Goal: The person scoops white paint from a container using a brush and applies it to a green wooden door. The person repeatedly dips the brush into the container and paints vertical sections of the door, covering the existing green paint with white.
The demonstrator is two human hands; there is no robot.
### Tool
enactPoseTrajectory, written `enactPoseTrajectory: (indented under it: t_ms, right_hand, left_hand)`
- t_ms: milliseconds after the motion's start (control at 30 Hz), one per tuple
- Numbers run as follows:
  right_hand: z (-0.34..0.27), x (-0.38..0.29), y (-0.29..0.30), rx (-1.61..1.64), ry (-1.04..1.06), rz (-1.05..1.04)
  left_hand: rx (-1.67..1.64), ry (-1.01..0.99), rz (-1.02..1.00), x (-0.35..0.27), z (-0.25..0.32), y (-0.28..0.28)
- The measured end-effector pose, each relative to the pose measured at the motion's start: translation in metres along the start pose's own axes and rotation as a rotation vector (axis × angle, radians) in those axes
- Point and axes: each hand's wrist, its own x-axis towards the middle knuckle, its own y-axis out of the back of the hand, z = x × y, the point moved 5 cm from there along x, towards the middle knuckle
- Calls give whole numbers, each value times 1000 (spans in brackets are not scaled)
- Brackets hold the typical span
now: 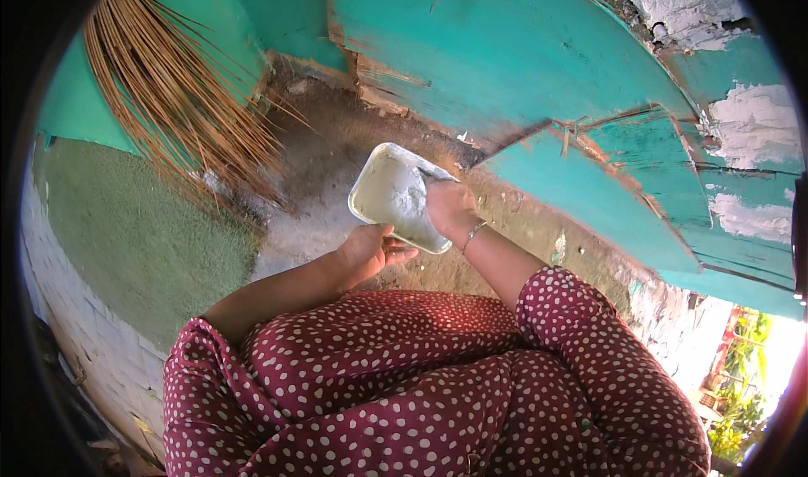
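Note:
A shallow rectangular tray with rounded corners is tilted before me and holds a whitish paste. My left hand grips its near edge, thumb on the rim and fingers beneath. Inside the right part of the tray, my right hand is closed on a dark, flat tool, whose kind I cannot tell; its tip is by the paste. A bracelet circles the right wrist.
A stick broom leans at the upper left over a green mat-like surface. Turquoise boards with broken edges line the far side. White filler patches mark the wall at right. Plants show at the lower right.

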Motion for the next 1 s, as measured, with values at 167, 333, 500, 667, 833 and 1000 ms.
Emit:
enactPoseTrajectory:
  t_ms: [167, 333, 500, 667, 833, 1000]
  right_hand:
    - [-3, -11, -17, -242, 29, -166]
    - [2, -27, -2, -198, -41, -86]
    - [12, 10, -15, -125, 31, -48]
    - [13, 0, -22, 38, -161, -203]
    - [12, -5, -13, -142, -47, -370]
    - [8, 18, -17, -101, -45, -224]
  left_hand:
    - [-46, -13, 0, 1, 7, -5]
    - [-84, -8, 64, -2, 7, -5]
    - [-138, 8, 40, 4, 7, -15]
    - [-109, -20, 54, 5, 10, -17]
    - [-67, -25, 21, 9, 8, -13]
    - [-49, -6, 42, 6, 11, -17]
